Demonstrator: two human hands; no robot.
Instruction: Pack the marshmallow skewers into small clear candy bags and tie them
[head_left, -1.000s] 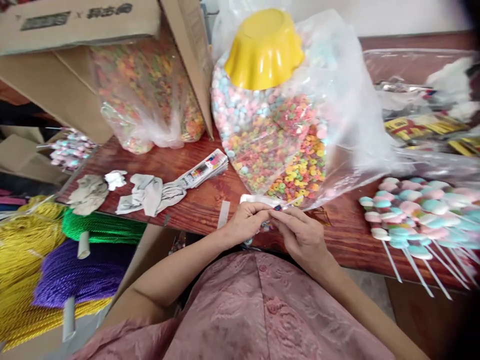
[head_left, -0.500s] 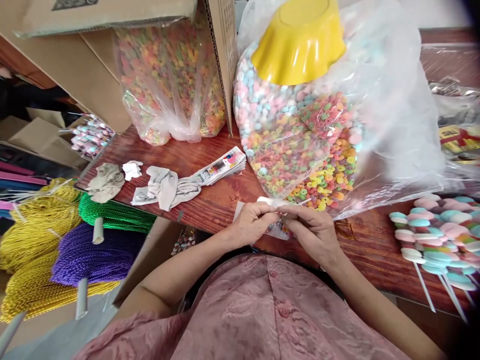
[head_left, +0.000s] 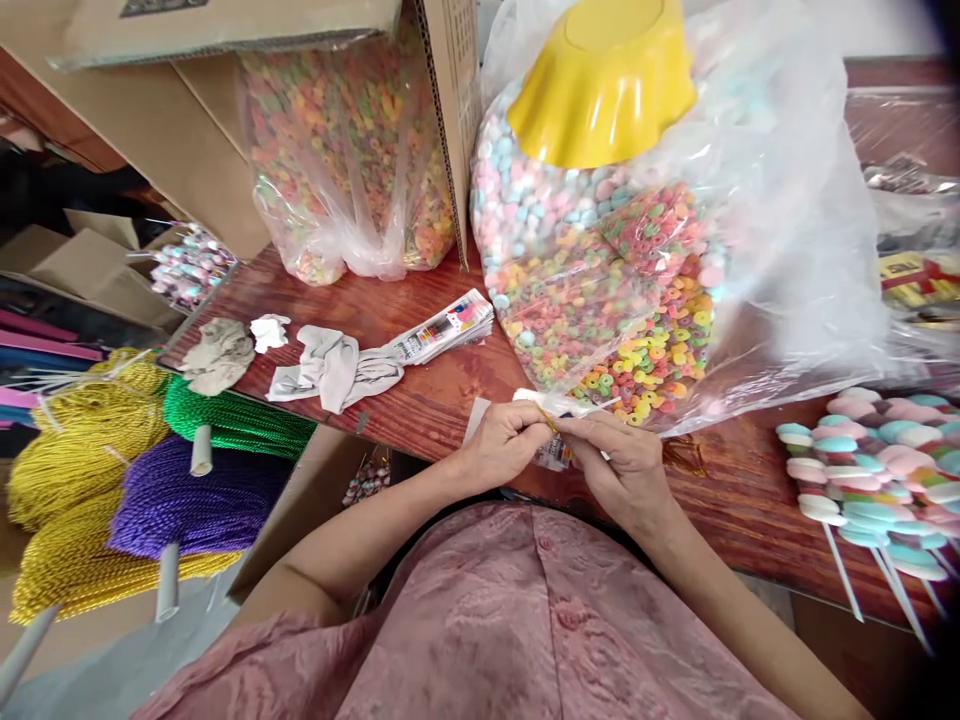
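The small packet (head_left: 556,455) is sitting at the near edge of the worktop (head_left: 420,395), hanging between the two hands just in front of the person's chest. A thin gold tie (head_left: 550,422) is crossing its neck. The left hand (head_left: 506,440) is pinching the neck from 9 o'clock, thumb and forefinger pressed together. The right hand (head_left: 626,465) is closing on it from 3 o'clock in the same way. Which fingers are gripping the tie itself is too small to tell.

Judging from this, the packet is already filled and the closing of its neck is under way. The tie is not yet looking wound tight.

At 12 o'clock, touching the hands, a large clear bag (head_left: 787,280) is lying open and holding coloured cereal rings and pastel sweets. A yellow bowl (head_left: 604,85) is resting upside down on top of them. At 11 o'clock a second bag (head_left: 352,170) of orange-toned rings is sitting inside a tipped carton (head_left: 187,140).

At 3 o'clock, well apart, pastel lollipops (head_left: 877,470) are lying heaped on the worktop with sticks pointing toward the person. At 10 o'clock a stack of printed cards (head_left: 446,335) is lying beside a crumpled cloth (head_left: 334,365). At 8 o'clock, below the worktop, green cord (head_left: 232,420), purple cord (head_left: 187,500) and yellow cord (head_left: 75,450) are lying bundled together.
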